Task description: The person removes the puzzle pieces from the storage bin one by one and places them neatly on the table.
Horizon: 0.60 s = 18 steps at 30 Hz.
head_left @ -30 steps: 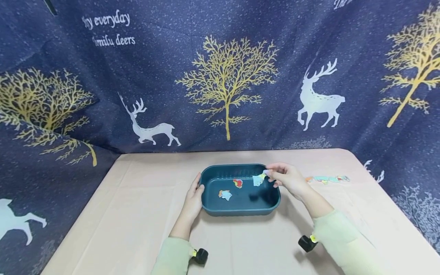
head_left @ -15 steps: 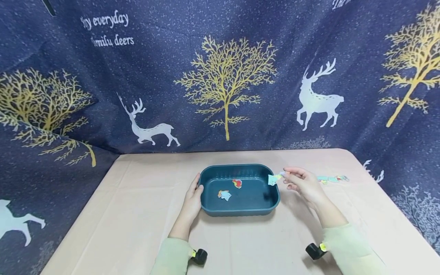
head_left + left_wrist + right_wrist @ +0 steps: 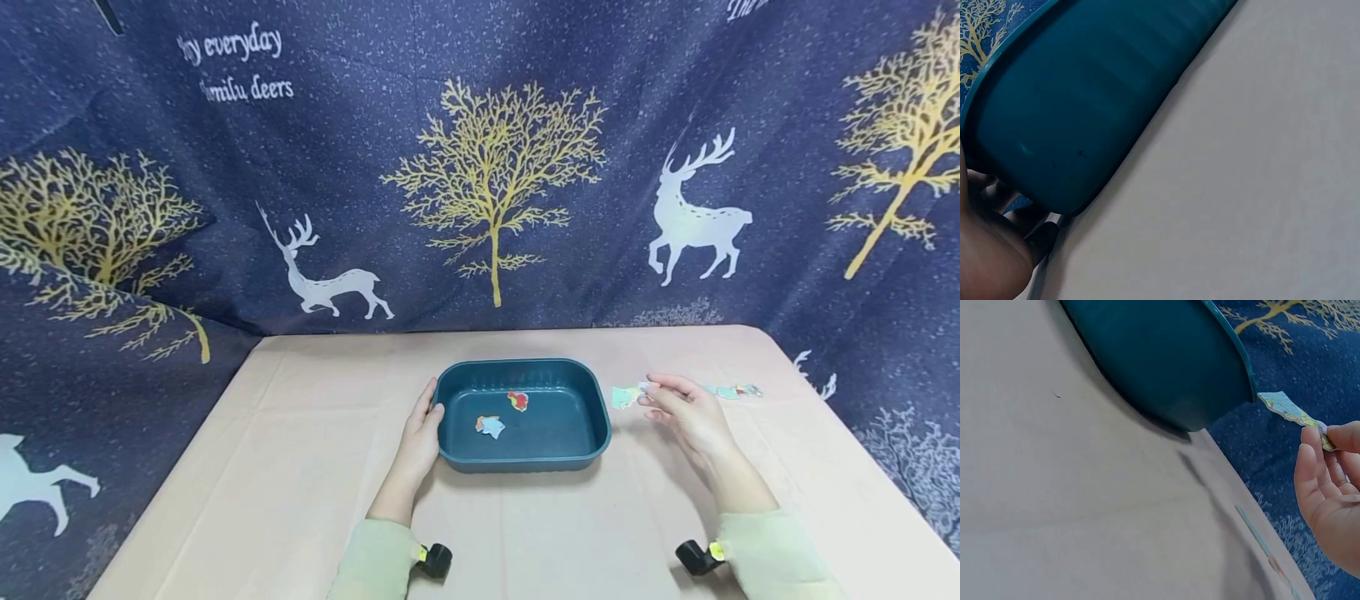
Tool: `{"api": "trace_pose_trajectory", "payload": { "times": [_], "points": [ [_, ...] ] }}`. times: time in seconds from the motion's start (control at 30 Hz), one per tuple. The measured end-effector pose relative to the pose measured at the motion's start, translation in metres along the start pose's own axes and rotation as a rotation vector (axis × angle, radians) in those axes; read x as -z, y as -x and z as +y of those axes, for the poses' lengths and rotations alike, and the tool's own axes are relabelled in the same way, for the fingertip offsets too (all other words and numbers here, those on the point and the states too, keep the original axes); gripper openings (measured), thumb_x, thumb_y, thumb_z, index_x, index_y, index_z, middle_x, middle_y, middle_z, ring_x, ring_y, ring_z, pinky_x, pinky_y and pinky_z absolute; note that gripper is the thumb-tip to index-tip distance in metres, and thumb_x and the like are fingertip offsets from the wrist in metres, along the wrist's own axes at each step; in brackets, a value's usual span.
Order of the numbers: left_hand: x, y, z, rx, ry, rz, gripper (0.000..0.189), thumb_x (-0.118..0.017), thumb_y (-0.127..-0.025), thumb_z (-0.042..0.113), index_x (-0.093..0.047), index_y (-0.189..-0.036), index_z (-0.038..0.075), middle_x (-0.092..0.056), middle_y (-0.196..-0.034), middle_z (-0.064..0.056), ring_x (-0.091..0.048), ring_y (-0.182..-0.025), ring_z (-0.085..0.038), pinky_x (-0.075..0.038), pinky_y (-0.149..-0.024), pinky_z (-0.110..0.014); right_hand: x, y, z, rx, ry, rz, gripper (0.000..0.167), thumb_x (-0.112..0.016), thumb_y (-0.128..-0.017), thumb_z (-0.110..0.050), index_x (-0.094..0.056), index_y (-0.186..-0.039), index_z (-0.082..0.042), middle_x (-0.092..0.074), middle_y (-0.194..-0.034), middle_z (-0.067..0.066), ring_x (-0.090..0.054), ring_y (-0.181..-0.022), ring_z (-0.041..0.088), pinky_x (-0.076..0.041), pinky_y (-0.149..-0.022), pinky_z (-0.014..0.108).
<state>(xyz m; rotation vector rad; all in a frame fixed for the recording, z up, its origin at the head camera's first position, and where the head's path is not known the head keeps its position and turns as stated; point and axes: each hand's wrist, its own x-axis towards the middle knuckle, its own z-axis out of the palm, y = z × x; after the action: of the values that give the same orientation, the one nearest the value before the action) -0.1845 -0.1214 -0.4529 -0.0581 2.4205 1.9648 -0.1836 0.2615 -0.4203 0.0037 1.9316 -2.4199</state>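
While the left hand (image 3: 422,429) grasps a teal tray (image 3: 525,465), the right hand (image 3: 690,415) hovers beside it, fingers pinching a pale-blue cutout (image 3: 623,397).

Tray (image 3: 1085,100) cut off, wrist views; R hand (image 3: 690,418) partly hides held pc. (image 3: 624,397)

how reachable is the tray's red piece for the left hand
Probably yes: nothing covers the red piece in the open tray, though the left hand, holding one end, may have to let go.
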Motion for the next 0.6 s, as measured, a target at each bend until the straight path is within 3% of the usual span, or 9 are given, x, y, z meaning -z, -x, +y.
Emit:
{"api": "trace_pose_trajectory", "payload": {
  "times": [0.2,0.37,0.47,0.6],
  "points": [
    [-0.001,0.0,-0.001,0.003,0.004,-0.005,0.051,-0.03,-0.103,0.021,-0.018,-0.152,0.016,-0.015,-0.16,-0.004,-0.01,-0.147,-0.028,-0.012,-0.12,-0.049,0.011,0.004,0.003,-0.051,0.026,0.051,0.018,-0.061,-0.093,-0.014,-0.061,-0.111,-0.017,-0.066,-0.097,-0.01,-0.068,-0.087,0.005,-0.057,-0.076,0.02],
    [-0.001,0.0,0.001,0.003,0.003,-0.011,0.051,-0.029,-0.103,0.022,-0.017,-0.153,0.016,-0.014,-0.16,-0.004,-0.011,-0.147,-0.028,-0.013,-0.12,-0.049,0.018,0.003,0.004,-0.098,0.061,0.083,0.039,-0.062,-0.092,-0.021,-0.053,-0.126,-0.006,-0.062,-0.104,-0.013,-0.067,-0.091,0.003,-0.056,-0.083,0.021],
    [0.0,0.0,0.001,0.006,0.001,-0.012,0.051,-0.03,-0.103,0.022,-0.017,-0.153,0.017,-0.014,-0.16,-0.004,-0.011,-0.147,-0.028,-0.013,-0.12,-0.049,0.022,0.003,0.006,-0.128,0.065,0.093,0.047,-0.063,-0.092,-0.024,-0.048,-0.131,-0.003,-0.063,-0.103,-0.014,-0.067,-0.089,0.004,-0.056,-0.082,0.02],
    [0.0,0.0,0.0,0.008,-0.004,-0.009,0.051,-0.03,-0.103,0.022,-0.018,-0.152,0.017,-0.014,-0.16,-0.004,-0.011,-0.147,-0.028,-0.012,-0.12,-0.048,0.026,0.001,0.011,-0.15,0.069,0.094,0.043,-0.06,-0.094,-0.021,-0.047,-0.13,-0.002,-0.065,-0.098,-0.015,-0.069,-0.088,0.004,-0.056,-0.081,0.019]
  ]
}}
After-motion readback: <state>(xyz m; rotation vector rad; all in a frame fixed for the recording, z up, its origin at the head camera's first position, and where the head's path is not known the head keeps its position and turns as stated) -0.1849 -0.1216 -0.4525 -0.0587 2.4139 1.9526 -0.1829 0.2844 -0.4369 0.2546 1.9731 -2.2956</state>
